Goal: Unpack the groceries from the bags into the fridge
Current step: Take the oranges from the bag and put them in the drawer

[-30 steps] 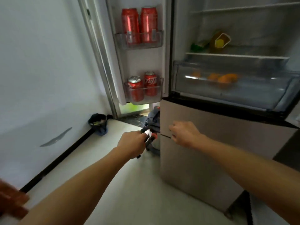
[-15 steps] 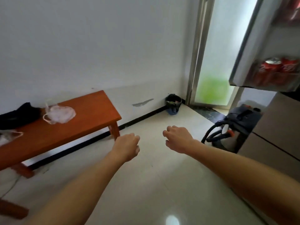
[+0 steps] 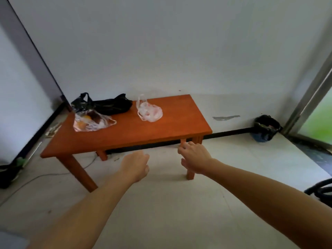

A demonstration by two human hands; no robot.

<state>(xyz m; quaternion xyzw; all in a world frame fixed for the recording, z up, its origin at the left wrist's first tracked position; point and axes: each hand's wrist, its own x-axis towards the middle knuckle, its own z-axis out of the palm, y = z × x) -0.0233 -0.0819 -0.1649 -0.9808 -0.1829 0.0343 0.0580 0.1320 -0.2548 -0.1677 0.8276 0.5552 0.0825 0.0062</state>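
Observation:
A low orange wooden table (image 3: pixel 136 130) stands against the white wall. On it lie a clear plastic bag (image 3: pixel 91 121) holding orange fruit at the left, a black plastic bag (image 3: pixel 107 105) behind it, and a crumpled white-pink bag (image 3: pixel 150 112) in the middle. My left hand (image 3: pixel 135 165) hangs in front of the table's near edge, fingers loosely curled, holding nothing. My right hand (image 3: pixel 195 157) is beside the table's right front leg, fingers spread, empty. The fridge is out of view.
A small black-lined bin (image 3: pixel 265 128) sits in the corner by a glass door frame (image 3: pixel 309 99). A black hose (image 3: pixel 321 191) curls on the floor at the right edge. A cable (image 3: pixel 36 178) and dark objects lie on the floor at the left.
The view has swung left from the open fridge to the table with the bags. Both hands stayed out in front, and their fingers have loosened from fists.

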